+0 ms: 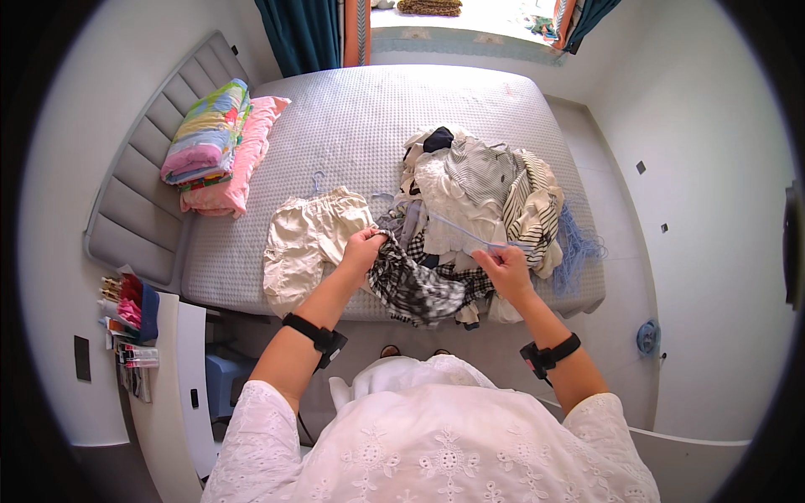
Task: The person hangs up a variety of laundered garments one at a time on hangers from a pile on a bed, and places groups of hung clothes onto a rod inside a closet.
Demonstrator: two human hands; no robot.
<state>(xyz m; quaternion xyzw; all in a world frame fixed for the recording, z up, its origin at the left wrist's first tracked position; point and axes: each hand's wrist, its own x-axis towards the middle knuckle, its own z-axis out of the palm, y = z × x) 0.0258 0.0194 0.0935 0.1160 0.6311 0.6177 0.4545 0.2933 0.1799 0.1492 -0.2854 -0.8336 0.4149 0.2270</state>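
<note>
My left hand (363, 250) grips a black-and-white checked garment (412, 286) by its upper edge. The cloth hangs in loose folds, blurred low down, over the near edge of the bed. In my right hand (508, 270) is a thin light-blue clothes hanger (462, 227), its arm pointing up and left across the pile. Left of my left hand lie cream cargo pants (302, 242), spread flat, with a blue hanger hook (318, 181) showing above the waistband. A heap of mixed clothes (465, 182), white, striped and checked, lies beyond my right hand.
The clothes rest on a bed with a grey quilted cover (352, 119). Several tangled blue hangers (573, 248) lie right of the heap. A folded colourful quilt (210, 135) sits on a pink pillow (255, 154) by the headboard (141, 157). A white cabinet (165, 377) stands at left.
</note>
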